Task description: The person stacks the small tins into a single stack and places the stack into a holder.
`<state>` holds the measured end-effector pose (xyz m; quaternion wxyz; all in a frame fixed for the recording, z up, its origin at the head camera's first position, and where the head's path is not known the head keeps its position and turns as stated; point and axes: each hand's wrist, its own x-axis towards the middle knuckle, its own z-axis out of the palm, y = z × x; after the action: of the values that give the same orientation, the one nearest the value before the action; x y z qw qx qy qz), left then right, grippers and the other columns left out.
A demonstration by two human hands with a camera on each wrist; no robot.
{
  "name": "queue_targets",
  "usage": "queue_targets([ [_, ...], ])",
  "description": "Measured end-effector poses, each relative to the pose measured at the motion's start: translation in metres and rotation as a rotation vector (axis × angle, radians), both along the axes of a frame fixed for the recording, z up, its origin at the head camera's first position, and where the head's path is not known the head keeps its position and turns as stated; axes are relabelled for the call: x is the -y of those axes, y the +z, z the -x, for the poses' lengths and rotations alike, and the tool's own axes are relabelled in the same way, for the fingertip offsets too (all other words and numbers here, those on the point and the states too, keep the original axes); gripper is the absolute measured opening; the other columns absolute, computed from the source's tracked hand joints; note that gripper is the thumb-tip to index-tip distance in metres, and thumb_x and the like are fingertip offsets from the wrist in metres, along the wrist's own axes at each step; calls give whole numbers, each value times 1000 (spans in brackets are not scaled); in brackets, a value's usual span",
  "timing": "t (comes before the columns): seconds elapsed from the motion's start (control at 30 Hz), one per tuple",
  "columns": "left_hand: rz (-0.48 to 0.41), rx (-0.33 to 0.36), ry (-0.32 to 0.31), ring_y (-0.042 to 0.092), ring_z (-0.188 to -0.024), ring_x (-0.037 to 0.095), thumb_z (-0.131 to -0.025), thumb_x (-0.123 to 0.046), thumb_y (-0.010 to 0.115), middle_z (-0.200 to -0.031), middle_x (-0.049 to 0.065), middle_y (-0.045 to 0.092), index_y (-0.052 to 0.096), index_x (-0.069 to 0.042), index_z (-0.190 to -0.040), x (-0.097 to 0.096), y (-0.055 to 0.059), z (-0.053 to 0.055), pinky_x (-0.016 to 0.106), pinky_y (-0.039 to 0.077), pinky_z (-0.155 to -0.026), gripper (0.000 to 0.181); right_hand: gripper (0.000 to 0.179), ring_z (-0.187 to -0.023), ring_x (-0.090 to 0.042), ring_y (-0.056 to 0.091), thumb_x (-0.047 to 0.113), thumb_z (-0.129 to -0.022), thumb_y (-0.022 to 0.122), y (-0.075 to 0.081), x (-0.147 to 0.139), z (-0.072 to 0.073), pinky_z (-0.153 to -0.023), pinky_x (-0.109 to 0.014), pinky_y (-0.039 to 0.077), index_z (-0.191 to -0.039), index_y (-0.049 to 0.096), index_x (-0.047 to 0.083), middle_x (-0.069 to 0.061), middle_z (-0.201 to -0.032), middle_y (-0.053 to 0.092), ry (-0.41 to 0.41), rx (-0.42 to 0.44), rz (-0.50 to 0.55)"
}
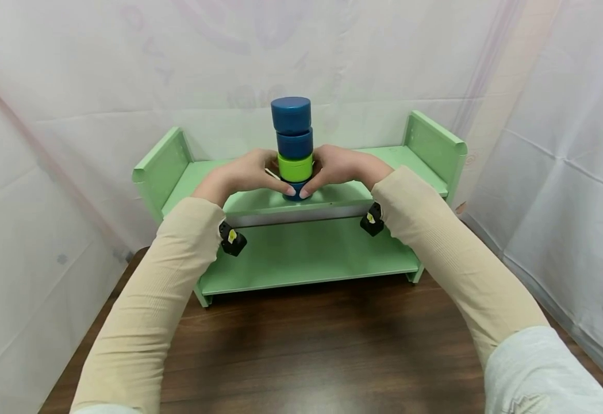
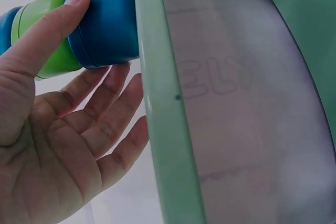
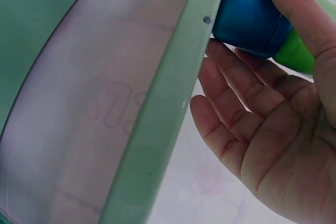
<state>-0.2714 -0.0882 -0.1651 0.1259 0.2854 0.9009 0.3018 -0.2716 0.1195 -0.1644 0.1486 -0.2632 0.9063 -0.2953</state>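
A stack of round containers with seams near their rims stands upright on the top shelf of a green rack. At its foot is a blue container (image 1: 292,193), with a lime-green container (image 1: 295,168) on it, then a blue one (image 1: 295,145) and a topmost blue one (image 1: 291,115) set slightly left. My left hand (image 1: 252,171) holds the bottom blue container from the left, thumb across its front and fingers reaching behind. From the right, my right hand (image 1: 341,165) grips the same container. Both thumb tips nearly meet at the front; in the wrist views the lower fingers spread loosely.
The green rack's top shelf (image 1: 379,192) has raised side panels, one at the left (image 1: 164,169) and one at the right (image 1: 436,146). Below is a lower shelf (image 1: 311,253). A dark wooden surface (image 1: 322,345) lies in front, and white sheeting (image 1: 363,69) hangs behind.
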Motion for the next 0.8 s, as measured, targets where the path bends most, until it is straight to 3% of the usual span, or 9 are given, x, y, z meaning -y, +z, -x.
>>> queue_targets([
  [0.5, 49, -31, 51, 51, -121, 34, -85, -21, 71, -132, 24, 51, 45, 5, -129, 5, -7, -4, 48, 44, -99, 57, 66, -112, -27, 60, 21, -83, 75, -4, -11, -4, -100, -41, 44, -138, 41, 3, -13, -131, 55, -38, -13, -8],
  [0.8, 25, -69, 62, 54, -117, 34, -84, -21, 72, -126, 24, 55, 50, 4, -123, 8, -6, -8, 47, 46, -96, 51, 62, -106, -27, 63, 26, -83, 74, -4, -16, -10, -95, -42, 47, -131, 45, -2, -18, -119, 62, -89, -43, -77],
])
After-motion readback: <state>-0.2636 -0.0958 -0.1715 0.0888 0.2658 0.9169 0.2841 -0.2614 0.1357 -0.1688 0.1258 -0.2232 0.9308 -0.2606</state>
